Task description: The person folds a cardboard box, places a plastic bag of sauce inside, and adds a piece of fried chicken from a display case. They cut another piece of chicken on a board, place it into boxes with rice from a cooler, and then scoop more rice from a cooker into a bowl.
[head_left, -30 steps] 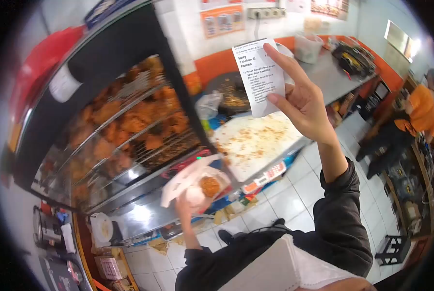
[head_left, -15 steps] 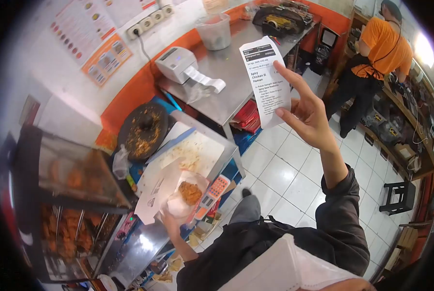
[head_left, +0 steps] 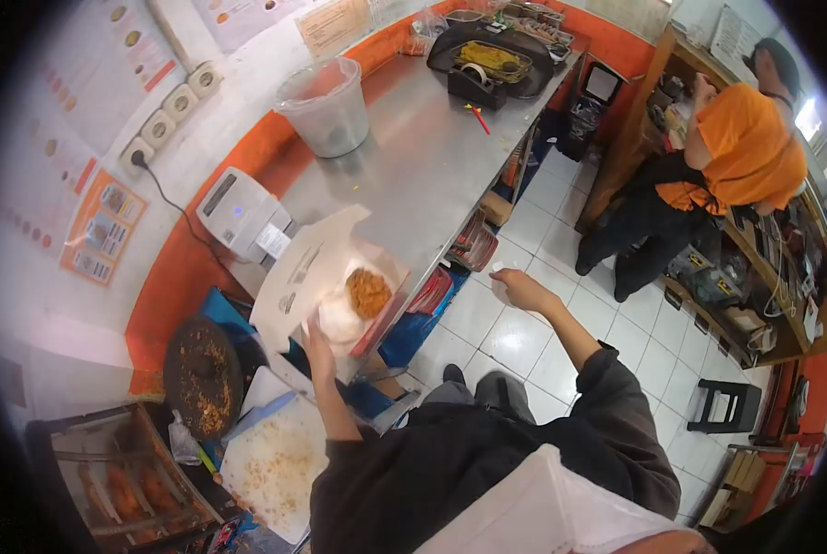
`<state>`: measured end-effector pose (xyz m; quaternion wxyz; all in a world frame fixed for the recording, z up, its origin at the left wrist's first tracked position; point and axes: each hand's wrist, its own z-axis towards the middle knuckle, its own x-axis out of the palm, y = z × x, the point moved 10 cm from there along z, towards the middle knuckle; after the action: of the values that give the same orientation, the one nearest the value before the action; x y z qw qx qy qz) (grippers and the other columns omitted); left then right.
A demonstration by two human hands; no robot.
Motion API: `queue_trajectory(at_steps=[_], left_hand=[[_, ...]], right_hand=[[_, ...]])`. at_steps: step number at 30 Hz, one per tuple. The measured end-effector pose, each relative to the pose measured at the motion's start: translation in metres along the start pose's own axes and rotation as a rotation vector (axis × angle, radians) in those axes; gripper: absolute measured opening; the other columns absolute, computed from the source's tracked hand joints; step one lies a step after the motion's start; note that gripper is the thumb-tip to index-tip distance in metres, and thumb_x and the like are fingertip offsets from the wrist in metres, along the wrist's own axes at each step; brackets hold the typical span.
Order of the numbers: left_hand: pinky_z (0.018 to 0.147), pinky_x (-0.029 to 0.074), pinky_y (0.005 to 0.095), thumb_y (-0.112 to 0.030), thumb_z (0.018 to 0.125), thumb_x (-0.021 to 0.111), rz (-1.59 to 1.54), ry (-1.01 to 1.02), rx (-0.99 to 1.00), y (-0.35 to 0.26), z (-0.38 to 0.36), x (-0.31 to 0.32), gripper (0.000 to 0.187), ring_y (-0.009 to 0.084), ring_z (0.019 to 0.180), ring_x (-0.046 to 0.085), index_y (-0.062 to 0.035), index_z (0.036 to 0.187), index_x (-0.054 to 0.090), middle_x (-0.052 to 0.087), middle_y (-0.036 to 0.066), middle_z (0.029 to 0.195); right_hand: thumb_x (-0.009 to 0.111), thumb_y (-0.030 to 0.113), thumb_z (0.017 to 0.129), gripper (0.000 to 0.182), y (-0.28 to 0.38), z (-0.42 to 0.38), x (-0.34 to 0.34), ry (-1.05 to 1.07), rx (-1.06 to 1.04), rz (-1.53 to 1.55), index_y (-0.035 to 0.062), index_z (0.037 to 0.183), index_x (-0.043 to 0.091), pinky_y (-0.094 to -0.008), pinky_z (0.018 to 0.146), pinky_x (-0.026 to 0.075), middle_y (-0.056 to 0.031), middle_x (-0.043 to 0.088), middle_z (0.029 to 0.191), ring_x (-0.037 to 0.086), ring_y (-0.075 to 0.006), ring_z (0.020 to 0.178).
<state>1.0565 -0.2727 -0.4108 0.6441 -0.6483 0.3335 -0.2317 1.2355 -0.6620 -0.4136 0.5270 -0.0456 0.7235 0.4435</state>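
My left hand (head_left: pixel 319 353) grips the near side of an open cardboard takeaway box (head_left: pixel 287 282), with its lid tilted back. Inside the box lie a piece of fried chicken (head_left: pixel 369 293) and a white mound (head_left: pixel 338 319), which looks like rice. The box is over the near end of the steel table, close to a label printer (head_left: pixel 241 210). My right hand (head_left: pixel 527 292) is closed over the tiled floor, right of the table. A bit of white paper, the receipt (head_left: pixel 498 269), shows at its fingertips; most of it is out of sight.
On the steel table (head_left: pixel 404 120) stand a clear bucket (head_left: pixel 325 115) and a tape dispenser (head_left: pixel 475 86). A stone mortar (head_left: pixel 204 374) and a crumb-covered cutting board (head_left: pixel 275 462) are at lower left, beside a glass food case (head_left: pixel 127 471). A person in an orange shirt (head_left: pixel 741 143) faces shelves.
My left hand has carried the box from above the cutting board to the steel table's near end. My right hand has lowered, and the receipt no longer faces me. The other person has shifted.
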Motion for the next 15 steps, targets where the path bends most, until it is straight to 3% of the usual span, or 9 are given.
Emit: queue_trajectory(at_steps=[1,3,5,7,8,10,11,13,15], left_hand=[[0.098,0.036,0.0316,-0.034,0.098,0.034,-0.019,0.049,0.002,-0.008,0.022,0.024,0.05,0.0215,0.116,0.047,0.005,0.128,0.043,0.048,0.014,0.127],[0.096,0.037,0.0301,-0.034,0.099,0.033,-0.002,0.106,-0.022,-0.011,0.07,0.066,0.049,0.0191,0.113,0.049,0.0055,0.126,0.044,0.051,0.013,0.123],[0.094,0.038,0.0295,-0.034,0.099,0.033,0.042,0.089,-0.047,0.012,0.118,0.104,0.049,0.0185,0.11,0.05,0.0059,0.125,0.045,0.053,0.012,0.121],[0.089,0.042,0.0301,-0.032,0.099,0.032,-0.009,0.07,-0.253,0.057,0.158,0.144,0.046,0.0183,0.102,0.053,0.0048,0.122,0.047,0.054,0.01,0.116],[0.089,0.042,0.0301,-0.032,0.099,0.032,-0.012,0.033,-0.262,0.044,0.162,0.161,0.046,0.0183,0.102,0.053,0.0048,0.122,0.047,0.054,0.01,0.116],[0.086,0.043,0.0347,-0.028,0.098,0.034,-0.165,0.022,0.021,-0.038,0.173,0.209,0.042,0.0232,0.099,0.054,0.0054,0.119,0.048,0.054,0.014,0.113],[0.086,0.043,0.0347,-0.028,0.098,0.034,-0.149,0.003,0.02,-0.026,0.198,0.227,0.042,0.0232,0.099,0.054,0.0054,0.119,0.048,0.054,0.014,0.113],[0.087,0.043,0.0396,-0.022,0.096,0.035,0.673,-0.09,0.3,-0.014,0.243,0.255,0.038,0.0306,0.101,0.052,0.0059,0.119,0.047,0.052,0.02,0.114],[0.089,0.042,0.0412,-0.02,0.095,0.035,0.412,0.016,0.25,-0.014,0.279,0.307,0.037,0.0368,0.106,0.048,0.0052,0.118,0.047,0.049,0.025,0.116]], right_hand=[[0.049,0.0,0.078,0.04,-0.005,0.022,-0.011,0.011,-0.007,0.013,0.005,0.117,0.055,-0.0442,0.089,0.043,-0.0221,0.055,0.115,0.054,-0.0376,0.104],[0.048,-0.001,0.077,0.042,0.021,0.076,-0.073,-0.133,-0.171,0.122,0.0053,0.118,0.056,-0.038,0.086,0.045,-0.0171,0.061,0.107,0.058,-0.0282,0.1],[0.048,-0.002,0.077,0.045,0.029,0.13,-0.137,-0.093,0.035,0.486,0.0054,0.121,0.056,-0.0297,0.083,0.045,-0.0088,0.063,0.099,0.058,-0.0159,0.092],[0.051,-0.008,0.071,0.054,0.01,0.199,-0.194,-0.463,-0.333,1.012,0.0088,0.122,0.056,-0.0227,0.082,0.042,-0.0106,0.062,0.093,0.054,-0.0079,0.089],[0.051,-0.008,0.071,0.054,-0.012,0.24,-0.198,-0.427,-0.345,1.026,0.0088,0.122,0.056,-0.0227,0.082,0.042,-0.0106,0.062,0.093,0.054,-0.0079,0.089],[0.053,-0.006,0.073,0.051,-0.082,0.318,-0.201,-0.438,-0.175,0.963,0.0128,0.119,0.059,-0.0271,0.084,0.043,-0.0106,0.059,0.088,0.056,-0.0154,0.094],[0.053,-0.006,0.073,0.051,-0.118,0.347,-0.186,-0.423,-0.18,0.982,0.0128,0.119,0.059,-0.0271,0.084,0.043,-0.0106,0.059,0.088,0.056,-0.0154,0.094],[0.056,-0.006,0.073,0.044,-0.177,0.386,-0.143,-0.403,-0.035,0.06,0.0092,0.114,0.061,-0.0343,0.086,0.042,-0.0131,0.055,0.092,0.053,-0.0255,0.099],[0.058,-0.004,0.073,0.033,-0.18,0.378,-0.152,-0.498,-0.024,-0.063,0.004,0.105,0.062,-0.0404,0.086,0.041,-0.0167,0.052,0.104,0.049,-0.0338,0.101]])
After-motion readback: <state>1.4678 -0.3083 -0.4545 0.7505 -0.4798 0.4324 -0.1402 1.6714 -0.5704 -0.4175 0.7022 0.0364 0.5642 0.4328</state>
